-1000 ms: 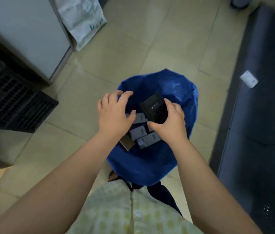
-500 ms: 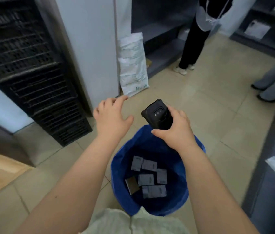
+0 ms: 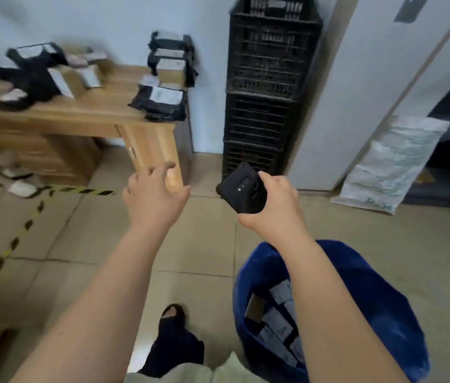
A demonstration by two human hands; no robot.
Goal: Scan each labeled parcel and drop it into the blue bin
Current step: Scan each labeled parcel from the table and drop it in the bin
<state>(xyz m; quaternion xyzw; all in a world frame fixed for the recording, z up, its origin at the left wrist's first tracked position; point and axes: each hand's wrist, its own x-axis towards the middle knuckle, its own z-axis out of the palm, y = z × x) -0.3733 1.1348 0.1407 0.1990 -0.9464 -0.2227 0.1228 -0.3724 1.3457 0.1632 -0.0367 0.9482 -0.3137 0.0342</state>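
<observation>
My right hand (image 3: 276,205) grips a black handheld scanner (image 3: 243,189) above the floor, just beyond the blue bin (image 3: 378,308). The bin stands at the lower right and holds several grey labeled parcels (image 3: 279,324). My left hand (image 3: 154,194) is empty, fingers spread, stretched toward the wooden desk (image 3: 85,114). On the desk lie black labeled parcels, one stack (image 3: 163,100) at its right end, a taller stack (image 3: 171,59) against the wall, and a blurred heap (image 3: 38,76) at the left.
A tall stack of black crates (image 3: 268,87) stands against the wall right of the desk. A white woven sack (image 3: 392,164) leans on a white cabinet (image 3: 370,78). Yellow-black tape (image 3: 11,244) crosses the tiled floor. My dark-shod foot (image 3: 174,316) is near the bin.
The view has swung up and left from the bin to the desk. My left hand has left the bin and reaches toward the desk. My right hand still holds the scanner.
</observation>
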